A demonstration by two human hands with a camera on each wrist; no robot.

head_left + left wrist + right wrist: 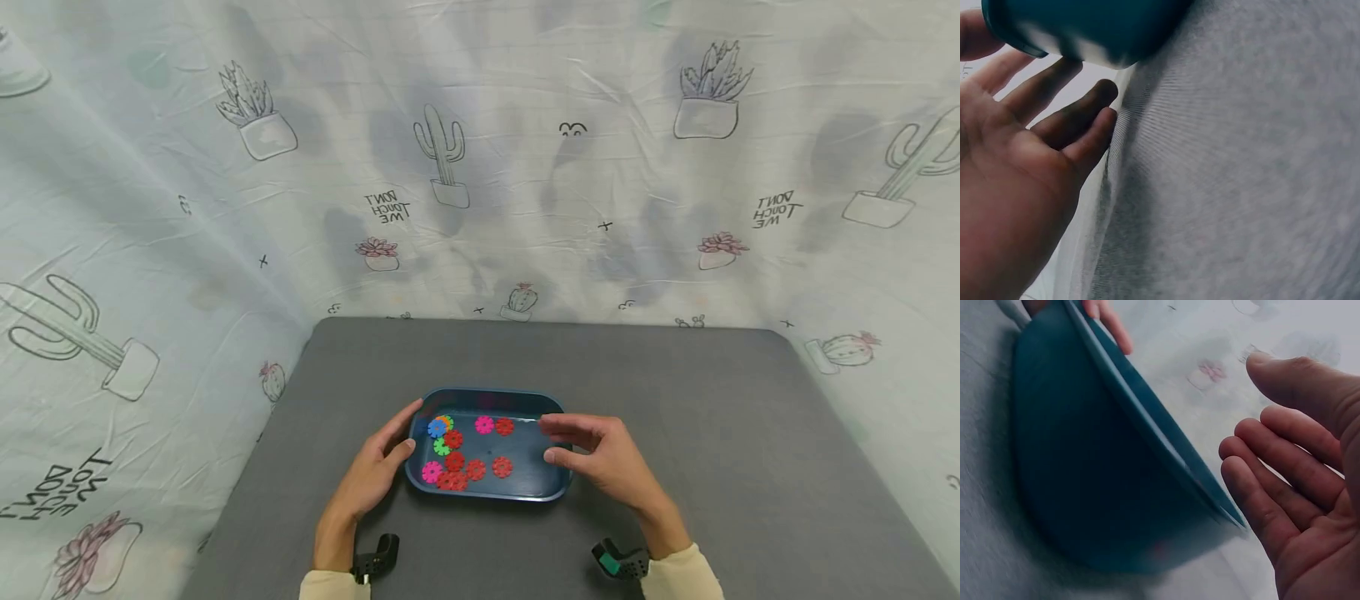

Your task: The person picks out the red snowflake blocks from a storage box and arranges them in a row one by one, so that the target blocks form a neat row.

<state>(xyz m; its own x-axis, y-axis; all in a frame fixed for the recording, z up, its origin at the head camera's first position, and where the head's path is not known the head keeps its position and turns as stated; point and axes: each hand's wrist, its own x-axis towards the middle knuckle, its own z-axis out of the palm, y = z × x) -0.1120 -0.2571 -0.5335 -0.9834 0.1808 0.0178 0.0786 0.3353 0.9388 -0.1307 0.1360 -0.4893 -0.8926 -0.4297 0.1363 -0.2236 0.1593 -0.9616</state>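
A dark blue tray (525, 487) lies on the grey table, holding several small notched plastic discs, mostly red. Pink discs (431, 472), a blue disc (437, 427) and a green disc (442, 447) are among them, largely in the left half. My left hand (372, 473) is at the tray's left end, thumb and forefinger at the rim and the other fingers loosely extended in the left wrist view. At the tray's right end, my right hand (600, 454) hovers around the rim. Its fingers (1266, 506) are gently bent, with nothing between them and the thumb.
The grey table (675, 375) reaches back to a pale cloth backdrop (525, 167) printed with cacti and mirrored words. A black band (377, 558) is at the left wrist. Another band with a green patch (621, 560) is at the right wrist.
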